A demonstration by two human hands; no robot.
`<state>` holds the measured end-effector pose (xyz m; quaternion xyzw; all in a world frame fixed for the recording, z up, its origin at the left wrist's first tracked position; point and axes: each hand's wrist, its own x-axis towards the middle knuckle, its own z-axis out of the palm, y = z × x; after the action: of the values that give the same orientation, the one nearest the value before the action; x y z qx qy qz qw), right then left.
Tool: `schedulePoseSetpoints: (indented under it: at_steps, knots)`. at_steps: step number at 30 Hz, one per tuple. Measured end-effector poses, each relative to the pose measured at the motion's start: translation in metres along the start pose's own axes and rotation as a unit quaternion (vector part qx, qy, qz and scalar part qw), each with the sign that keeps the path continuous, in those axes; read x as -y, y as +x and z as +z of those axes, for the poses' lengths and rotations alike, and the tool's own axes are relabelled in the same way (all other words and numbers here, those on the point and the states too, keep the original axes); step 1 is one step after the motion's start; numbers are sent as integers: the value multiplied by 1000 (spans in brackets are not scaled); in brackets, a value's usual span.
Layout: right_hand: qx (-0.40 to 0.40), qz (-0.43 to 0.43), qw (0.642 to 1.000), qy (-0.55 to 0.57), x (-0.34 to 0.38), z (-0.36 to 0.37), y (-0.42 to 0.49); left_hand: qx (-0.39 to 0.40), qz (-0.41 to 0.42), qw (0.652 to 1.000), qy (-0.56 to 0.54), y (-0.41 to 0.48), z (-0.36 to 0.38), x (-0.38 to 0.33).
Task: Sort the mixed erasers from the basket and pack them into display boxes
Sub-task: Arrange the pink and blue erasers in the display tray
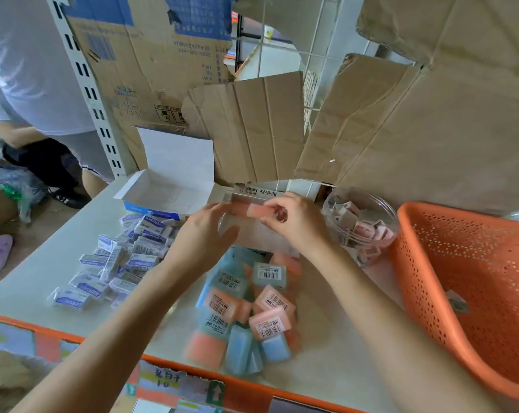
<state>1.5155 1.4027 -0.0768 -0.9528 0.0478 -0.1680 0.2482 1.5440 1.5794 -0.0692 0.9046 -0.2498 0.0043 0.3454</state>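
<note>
Over the white table (pixel 58 248), my right hand (pixel 294 222) pinches a pink eraser (pixel 259 210) held crosswise just above the open display box (pixel 252 236), its left end beside my left hand (pixel 204 234), fingers loosely straight, holding nothing.

White table (pixel 58 257): white-blue erasers (pixel 118 263) left, pink-blue erasers (pixel 252 308) centre, open white box (pixel 168 189) back-left, clear jar (pixel 362 225), orange basket (pixel 475 293) right.

Eraser piles (pixel 252 308) fill table (pixel 43 263) centre; basket (pixel 475 263) walls right; left edge bare.
</note>
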Motion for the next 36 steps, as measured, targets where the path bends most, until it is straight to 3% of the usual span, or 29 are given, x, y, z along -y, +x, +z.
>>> schedulePoseSetpoints:
  at_steps: [7, 13, 29, 36]
  knots:
    - [69, 2, 995, -79, 5, 22, 30, 33, 21, 998, 39, 7, 0, -1]
    - [62, -39, 987, -140, 8, 27, 36, 61, 14, 997, 37, 10, 0, 3]
    - [38, -31, 999, -3, 2, 17, 27, 91, 11, 994, 56, 12, -4, 4]
    - [-32, -8, 996, 84, -6, -25, -28, -5, 105, 994, 16, 2, -11, 0]
